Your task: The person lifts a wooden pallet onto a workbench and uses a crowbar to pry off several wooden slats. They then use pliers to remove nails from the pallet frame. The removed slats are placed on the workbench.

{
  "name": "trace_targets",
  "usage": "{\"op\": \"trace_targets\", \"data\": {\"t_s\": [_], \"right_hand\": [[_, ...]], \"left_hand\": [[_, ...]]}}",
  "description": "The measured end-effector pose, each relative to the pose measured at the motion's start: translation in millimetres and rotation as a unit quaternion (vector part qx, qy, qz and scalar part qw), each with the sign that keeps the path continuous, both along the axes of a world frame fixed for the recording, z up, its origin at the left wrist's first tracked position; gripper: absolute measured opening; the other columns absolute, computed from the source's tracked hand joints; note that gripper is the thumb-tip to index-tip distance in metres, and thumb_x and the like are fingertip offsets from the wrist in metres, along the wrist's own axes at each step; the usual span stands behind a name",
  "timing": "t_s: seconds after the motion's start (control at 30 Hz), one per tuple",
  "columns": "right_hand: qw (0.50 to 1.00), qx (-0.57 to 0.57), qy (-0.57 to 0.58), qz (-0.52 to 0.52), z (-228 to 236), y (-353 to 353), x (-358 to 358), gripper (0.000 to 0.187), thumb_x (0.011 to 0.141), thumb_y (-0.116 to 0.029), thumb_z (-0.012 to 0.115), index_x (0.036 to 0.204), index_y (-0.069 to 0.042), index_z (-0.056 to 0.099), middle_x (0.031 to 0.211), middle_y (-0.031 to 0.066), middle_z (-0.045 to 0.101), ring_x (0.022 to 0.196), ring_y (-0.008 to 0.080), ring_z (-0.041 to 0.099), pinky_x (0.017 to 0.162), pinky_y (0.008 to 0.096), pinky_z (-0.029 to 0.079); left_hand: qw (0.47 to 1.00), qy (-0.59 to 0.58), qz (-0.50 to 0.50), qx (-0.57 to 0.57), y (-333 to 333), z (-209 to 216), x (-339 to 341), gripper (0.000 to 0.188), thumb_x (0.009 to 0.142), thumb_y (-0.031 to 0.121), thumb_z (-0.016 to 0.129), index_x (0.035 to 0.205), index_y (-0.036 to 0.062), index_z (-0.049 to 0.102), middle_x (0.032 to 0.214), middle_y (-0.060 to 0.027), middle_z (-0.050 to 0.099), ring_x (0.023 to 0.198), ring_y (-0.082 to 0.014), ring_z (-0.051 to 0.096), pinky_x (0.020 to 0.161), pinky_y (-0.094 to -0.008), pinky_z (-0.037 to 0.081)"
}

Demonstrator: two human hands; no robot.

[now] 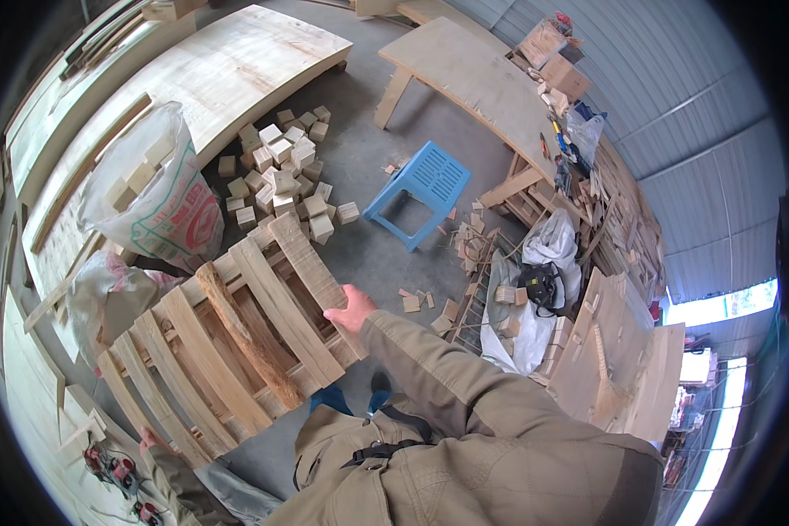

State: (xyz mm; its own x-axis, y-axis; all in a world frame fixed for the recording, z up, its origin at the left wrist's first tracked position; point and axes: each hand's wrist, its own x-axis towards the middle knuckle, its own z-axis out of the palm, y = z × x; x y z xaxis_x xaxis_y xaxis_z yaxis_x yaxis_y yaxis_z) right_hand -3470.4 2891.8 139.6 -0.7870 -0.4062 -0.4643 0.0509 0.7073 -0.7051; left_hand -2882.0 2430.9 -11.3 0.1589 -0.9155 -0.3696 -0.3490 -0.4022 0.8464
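Note:
Between my two hands is a wooden pallet (197, 351) of rough slats, one of them an orange-brown, bark-edged piece (245, 333). At its right end my right hand (352, 309) is closed over the edge of the outermost slat, thumb on top and the other fingers hidden beneath. My left hand (149, 438) grips the opposite end at the lower left; only a little of it shows past the sleeve. Just beyond the pallet lies a heap of square wooden blocks (280, 167) on the floor.
A blue plastic stool (425, 188) stands ahead, with a wooden workbench (465, 74) behind it. To the left are a white woven sack (180, 210) holding blocks and large plywood sheets (237, 66). Wood offcuts, white bags (548, 241) and a plywood box (614, 351) crowd the right.

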Motion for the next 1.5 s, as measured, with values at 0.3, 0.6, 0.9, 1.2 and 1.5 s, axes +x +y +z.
{"op": "trace_targets", "data": {"t_s": [0.3, 0.6, 0.9, 1.2, 1.5], "right_hand": [[0.994, -0.046, -0.095, -0.035, 5.5, 4.6, -23.0, 0.062, 0.08, -0.035, 0.089, 0.125, 0.002, 0.067, 0.123, 0.0229, 0.074, 0.116, 0.0353, 0.072, 0.1, 0.0431, 0.056], [0.993, -0.079, -0.078, -0.031, 39.8, 81.8, -93.6, 0.061, 0.082, -0.042, 0.087, 0.122, 0.0, 0.069, 0.115, 0.0198, 0.077, 0.109, 0.0324, 0.074, 0.096, 0.0422, 0.057], [0.989, -0.105, -0.075, -0.074, 25.9, 215.0, -234.8, 0.06, 0.083, -0.049, 0.086, 0.115, -0.001, 0.071, 0.111, 0.0191, 0.077, 0.103, 0.0329, 0.075, 0.092, 0.0428, 0.058], [0.967, -0.124, -0.055, -0.214, 28.2, 342.4, -361.5, 0.053, 0.084, -0.043, 0.087, 0.11, 0.001, 0.071, 0.106, 0.0154, 0.078, 0.097, 0.0241, 0.075, 0.087, 0.0401, 0.058], [0.931, -0.09, 0.023, -0.352, 38.1, 443.6, -485.6, 0.049, 0.085, -0.037, 0.088, 0.11, 0.002, 0.073, 0.1, 0.0133, 0.08, 0.091, 0.0209, 0.074, 0.082, 0.0379, 0.058]], "left_hand": [[1.0, 0.013, 0.019, -0.008, 21.0, 57.2, -10.4, 0.053, 0.102, 0.053, 0.068, 0.116, 0.0021, 0.072, 0.102, -0.0104, 0.073, 0.09, -0.0243, 0.067, 0.08, -0.0415, 0.056], [0.997, 0.041, 0.046, -0.051, 80.5, 136.6, -60.8, 0.055, 0.103, 0.055, 0.066, 0.121, 0.0027, 0.072, 0.108, -0.0113, 0.073, 0.095, -0.0259, 0.068, 0.084, -0.0429, 0.057], [0.992, 0.103, -0.001, -0.072, 152.6, 200.7, -254.3, 0.058, 0.103, 0.057, 0.065, 0.126, 0.0033, 0.071, 0.114, -0.0121, 0.073, 0.1, -0.0274, 0.069, 0.087, -0.0443, 0.057], [0.943, 0.293, -0.158, 0.029, 168.1, 189.0, -498.6, 0.057, 0.105, 0.053, 0.063, 0.135, 0.0057, 0.064, 0.124, -0.0126, 0.072, 0.106, -0.0295, 0.071, 0.089, -0.0421, 0.06], [0.931, 0.094, -0.324, 0.138, 154.2, 77.7, -821.4, 0.067, 0.105, 0.059, 0.059, 0.136, 0.0005, 0.067, 0.118, -0.0161, 0.076, 0.098, -0.0315, 0.074, 0.085, -0.0439, 0.061]]}}
